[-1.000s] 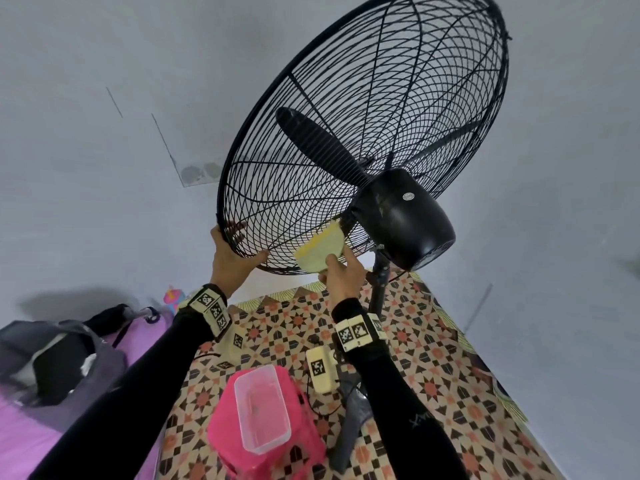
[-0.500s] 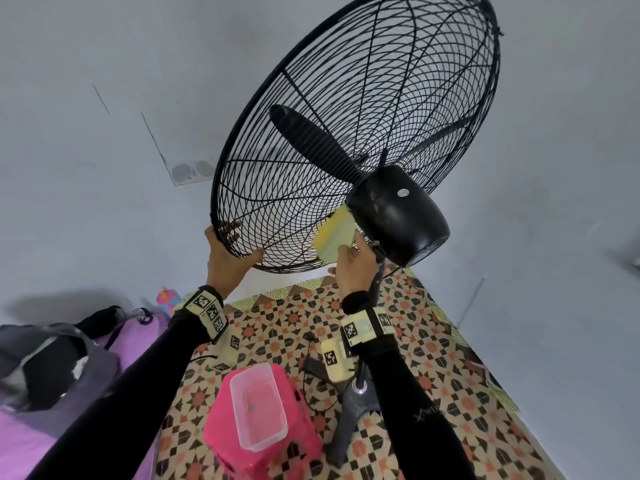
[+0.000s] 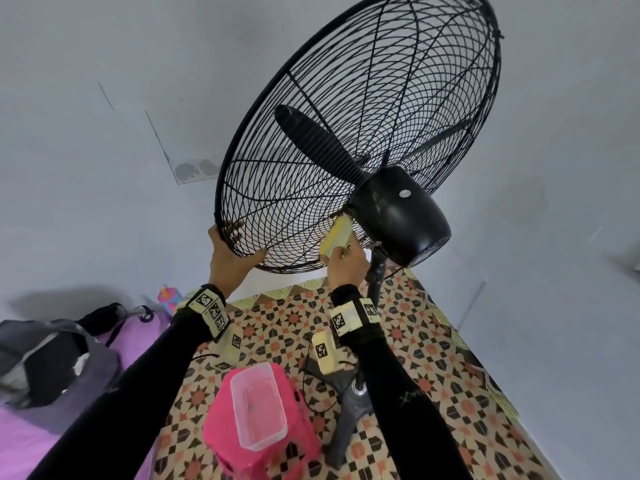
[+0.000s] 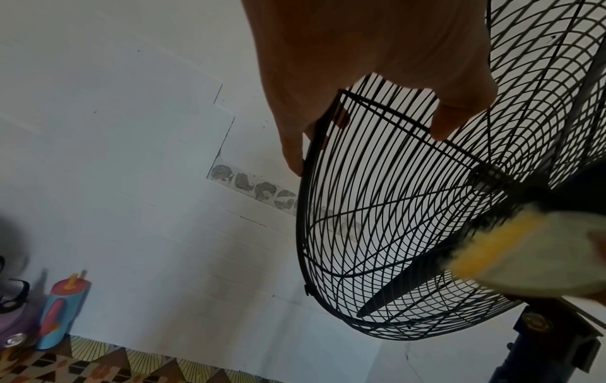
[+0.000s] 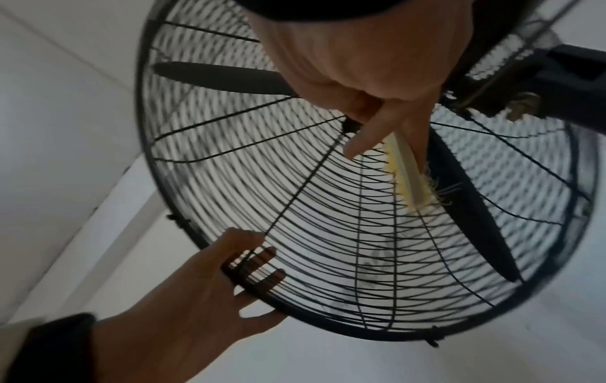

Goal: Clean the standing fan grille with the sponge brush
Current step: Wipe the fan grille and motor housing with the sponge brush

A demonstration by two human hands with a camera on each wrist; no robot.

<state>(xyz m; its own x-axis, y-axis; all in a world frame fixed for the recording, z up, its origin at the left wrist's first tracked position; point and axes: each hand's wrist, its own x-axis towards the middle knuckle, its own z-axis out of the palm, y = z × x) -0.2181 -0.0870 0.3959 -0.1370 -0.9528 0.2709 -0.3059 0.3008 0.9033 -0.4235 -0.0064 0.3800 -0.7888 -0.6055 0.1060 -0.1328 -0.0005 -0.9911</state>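
R hand (image 3: 346,263) fingers pinch the sponge brush (image 3: 337,237), long axis running up toward the motor housing (image 3: 398,216), pressed on the rear grille (image 3: 311,188) nr its bottom edge. L hand (image 3: 230,259) fingers curl round the rim, steadying it.

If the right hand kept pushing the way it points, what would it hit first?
The right hand already holds the sponge brush against the grille; pushed on, it would probably meet the motor housing, though depth is unclear.
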